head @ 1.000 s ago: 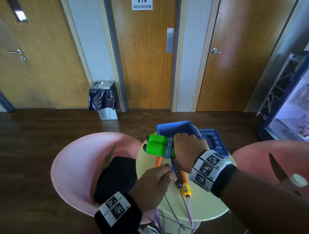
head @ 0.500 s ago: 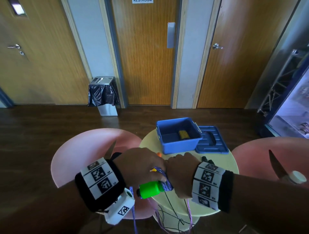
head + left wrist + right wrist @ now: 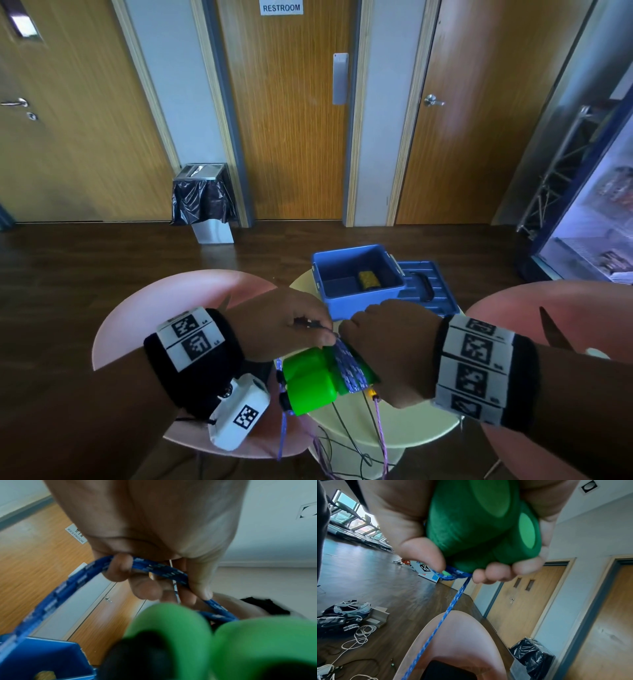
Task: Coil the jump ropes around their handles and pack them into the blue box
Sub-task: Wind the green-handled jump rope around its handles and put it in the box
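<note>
Two green jump-rope handles lie side by side above the near edge of the round table. My right hand grips them with fingers and thumb curled round. Several turns of blue patterned rope are wound round the handles. My left hand holds the blue rope in its curled fingers just above the handles. The open blue box stands at the table's far side with a yellow object inside. Another rope's orange-yellow handle tip and purple cord lie under my right hand.
The blue lid lies right of the box on the pale yellow table. Pink chairs stand on either side. Thin black cords hang off the table's near edge. A lined bin stands by the doors.
Both hands drew the green handles back from the box toward me. My left hand rose from the table and now holds the blue rope above the handles, with more turns wound on.
</note>
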The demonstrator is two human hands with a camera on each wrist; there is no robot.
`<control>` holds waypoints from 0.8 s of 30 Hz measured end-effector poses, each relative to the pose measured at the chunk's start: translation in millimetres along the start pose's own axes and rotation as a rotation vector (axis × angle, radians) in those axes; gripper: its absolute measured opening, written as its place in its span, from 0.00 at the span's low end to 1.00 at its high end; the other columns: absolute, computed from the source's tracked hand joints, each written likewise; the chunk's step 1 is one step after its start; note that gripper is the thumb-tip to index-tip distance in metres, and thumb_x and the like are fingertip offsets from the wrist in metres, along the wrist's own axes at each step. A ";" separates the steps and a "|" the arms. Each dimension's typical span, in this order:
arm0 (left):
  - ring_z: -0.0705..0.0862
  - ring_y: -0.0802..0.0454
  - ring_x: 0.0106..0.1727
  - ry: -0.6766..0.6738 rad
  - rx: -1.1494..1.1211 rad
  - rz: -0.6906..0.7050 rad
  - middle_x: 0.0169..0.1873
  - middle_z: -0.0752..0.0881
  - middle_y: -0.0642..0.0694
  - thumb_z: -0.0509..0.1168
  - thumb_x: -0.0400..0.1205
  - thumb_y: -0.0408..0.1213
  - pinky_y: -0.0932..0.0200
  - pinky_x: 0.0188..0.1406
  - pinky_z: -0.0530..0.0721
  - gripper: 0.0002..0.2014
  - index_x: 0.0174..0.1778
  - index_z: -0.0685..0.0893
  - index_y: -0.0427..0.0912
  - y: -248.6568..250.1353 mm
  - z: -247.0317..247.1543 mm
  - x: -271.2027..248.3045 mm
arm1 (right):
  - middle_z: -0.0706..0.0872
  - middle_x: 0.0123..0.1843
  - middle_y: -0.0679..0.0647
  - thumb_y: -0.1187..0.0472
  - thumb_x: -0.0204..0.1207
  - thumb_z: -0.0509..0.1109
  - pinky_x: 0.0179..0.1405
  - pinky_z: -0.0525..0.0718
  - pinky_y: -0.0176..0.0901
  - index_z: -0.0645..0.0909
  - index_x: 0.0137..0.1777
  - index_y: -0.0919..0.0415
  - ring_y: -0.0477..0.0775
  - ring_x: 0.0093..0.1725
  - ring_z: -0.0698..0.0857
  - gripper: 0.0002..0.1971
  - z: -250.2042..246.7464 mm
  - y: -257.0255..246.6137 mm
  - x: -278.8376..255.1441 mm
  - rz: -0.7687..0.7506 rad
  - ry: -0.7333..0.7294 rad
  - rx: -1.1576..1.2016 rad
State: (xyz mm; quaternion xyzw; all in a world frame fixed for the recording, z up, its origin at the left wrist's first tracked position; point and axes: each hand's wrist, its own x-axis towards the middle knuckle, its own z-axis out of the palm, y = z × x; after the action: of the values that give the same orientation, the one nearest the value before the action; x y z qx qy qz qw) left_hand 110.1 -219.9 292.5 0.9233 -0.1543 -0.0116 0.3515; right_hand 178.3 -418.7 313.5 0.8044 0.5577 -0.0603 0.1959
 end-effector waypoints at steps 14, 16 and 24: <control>0.79 0.72 0.42 -0.033 0.347 0.171 0.42 0.85 0.61 0.64 0.83 0.55 0.75 0.43 0.69 0.10 0.45 0.85 0.54 31.4 -9.7 -3.4 | 0.82 0.44 0.51 0.58 0.68 0.74 0.47 0.85 0.50 0.75 0.54 0.57 0.58 0.44 0.86 0.16 12.2 3.0 0.0 0.125 -0.072 0.010; 0.77 0.75 0.41 -0.034 0.330 0.166 0.42 0.85 0.62 0.64 0.83 0.55 0.77 0.43 0.68 0.10 0.44 0.86 0.55 31.0 -9.8 -2.3 | 0.82 0.44 0.51 0.58 0.68 0.74 0.48 0.86 0.52 0.76 0.55 0.56 0.58 0.43 0.86 0.17 12.9 1.1 0.0 0.119 -0.072 0.006; 0.83 0.62 0.42 0.090 0.408 0.232 0.39 0.87 0.57 0.62 0.81 0.55 0.61 0.36 0.77 0.13 0.43 0.88 0.54 60.0 17.2 -8.3 | 0.84 0.46 0.48 0.55 0.69 0.73 0.45 0.88 0.50 0.75 0.55 0.55 0.55 0.44 0.87 0.16 13.9 14.9 9.5 0.264 -0.063 0.113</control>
State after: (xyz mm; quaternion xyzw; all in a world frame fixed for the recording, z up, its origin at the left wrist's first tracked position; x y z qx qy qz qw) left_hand 83.3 -270.9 318.0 0.9509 -0.2428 0.1016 0.1630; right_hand 197.3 -420.2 301.4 0.8780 0.4365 -0.0906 0.1740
